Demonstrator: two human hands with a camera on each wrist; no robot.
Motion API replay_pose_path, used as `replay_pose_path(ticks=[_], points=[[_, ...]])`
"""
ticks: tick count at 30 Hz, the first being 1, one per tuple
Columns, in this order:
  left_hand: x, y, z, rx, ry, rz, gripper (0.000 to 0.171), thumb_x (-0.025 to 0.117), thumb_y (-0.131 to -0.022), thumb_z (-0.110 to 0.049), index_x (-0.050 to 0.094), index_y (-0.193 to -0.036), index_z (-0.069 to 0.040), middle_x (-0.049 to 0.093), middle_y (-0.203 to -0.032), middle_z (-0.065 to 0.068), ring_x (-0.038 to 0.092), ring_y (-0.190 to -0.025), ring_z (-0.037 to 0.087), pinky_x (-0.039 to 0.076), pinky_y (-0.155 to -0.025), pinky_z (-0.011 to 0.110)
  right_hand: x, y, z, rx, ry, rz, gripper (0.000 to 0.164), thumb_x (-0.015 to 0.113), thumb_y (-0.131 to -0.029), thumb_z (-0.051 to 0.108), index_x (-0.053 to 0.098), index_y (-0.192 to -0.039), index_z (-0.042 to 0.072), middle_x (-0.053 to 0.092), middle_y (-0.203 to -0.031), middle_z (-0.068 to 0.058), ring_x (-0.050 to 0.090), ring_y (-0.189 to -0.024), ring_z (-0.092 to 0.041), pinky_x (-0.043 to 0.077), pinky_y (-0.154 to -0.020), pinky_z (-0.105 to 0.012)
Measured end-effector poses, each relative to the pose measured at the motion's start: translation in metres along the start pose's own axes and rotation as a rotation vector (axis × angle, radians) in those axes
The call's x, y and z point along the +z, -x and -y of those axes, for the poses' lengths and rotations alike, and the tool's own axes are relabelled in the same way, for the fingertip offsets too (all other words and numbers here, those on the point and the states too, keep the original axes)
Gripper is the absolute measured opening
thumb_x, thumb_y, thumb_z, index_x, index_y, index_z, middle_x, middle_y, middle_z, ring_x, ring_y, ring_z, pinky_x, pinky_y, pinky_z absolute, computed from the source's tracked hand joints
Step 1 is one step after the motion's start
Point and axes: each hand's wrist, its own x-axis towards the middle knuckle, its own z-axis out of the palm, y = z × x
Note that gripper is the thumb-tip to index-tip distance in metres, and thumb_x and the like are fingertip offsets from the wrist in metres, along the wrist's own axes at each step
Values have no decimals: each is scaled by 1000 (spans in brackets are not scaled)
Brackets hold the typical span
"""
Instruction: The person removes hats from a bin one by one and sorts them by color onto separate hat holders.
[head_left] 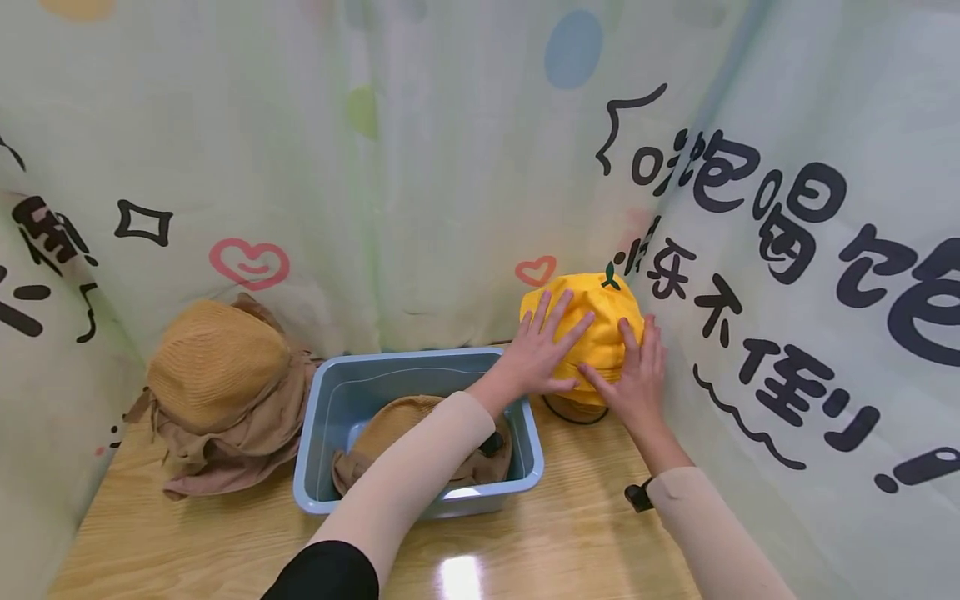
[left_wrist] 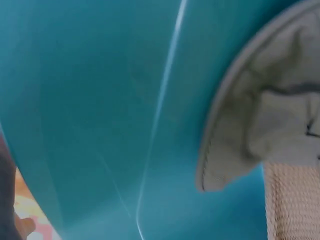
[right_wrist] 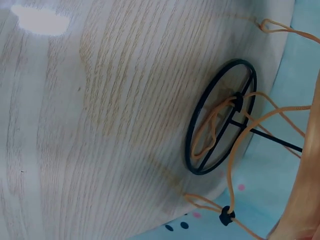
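A yellow cloth hat with a small green sprout on top sits at the right, by the curtain. My left hand rests on its left side with fingers spread. My right hand touches its right side, fingers extended and thumb apart. Below the hat, a black wire stand with a round base stands on the table. Orange cords with black toggles hang around it in the right wrist view. Under my left forearm, a tan and brown hat lies inside a blue bin; its brim shows in the left wrist view.
Left of the bin, a woven tan hat with brown cloth around it stands on the wooden table. A pale curtain with dots, hearts and black lettering closes off the back and both sides.
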Motion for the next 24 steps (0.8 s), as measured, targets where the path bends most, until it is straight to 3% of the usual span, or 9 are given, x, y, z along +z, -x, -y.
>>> replay_pose_path(ticks=[6, 13, 17, 24], points=[[3, -10, -3, -32, 76, 52, 117, 73, -81, -61, -13, -158, -40, -42, -156, 16, -2, -150, 50, 35, -113, 56, 3, -2, -2, 21, 1, 27, 97, 52, -83, 80, 20, -157, 27, 14, -162, -27, 23, -144, -52, 24, -112, -69], [5, -20, -3, -40, 145, 64, 115, 79, -80, -49, -8, -156, -51, -47, -152, 13, -1, -150, 52, 36, -110, 60, 5, -5, 0, 46, -4, 69, 98, 61, -84, 72, 18, -159, 27, 18, -161, -27, 28, -141, -54, 27, -110, -69], [11, -22, -3, -17, 129, 51, 112, 79, -81, -46, -3, -158, -48, -43, -155, 15, -4, -151, 49, 36, -112, 57, 8, -3, -1, 40, -9, 72, 98, 63, -84, 69, 18, -159, 25, 20, -160, -26, 30, -140, -54, 28, -109, -70], [19, -26, -5, 19, 70, 79, 111, 78, -83, -46, -3, -159, -43, -37, -157, 18, -26, -150, 32, 11, -123, 53, 16, 5, -4, 53, -48, 59, 97, 66, -85, 64, 19, -159, 24, 17, -162, -25, 26, -143, -52, 27, -110, -70]])
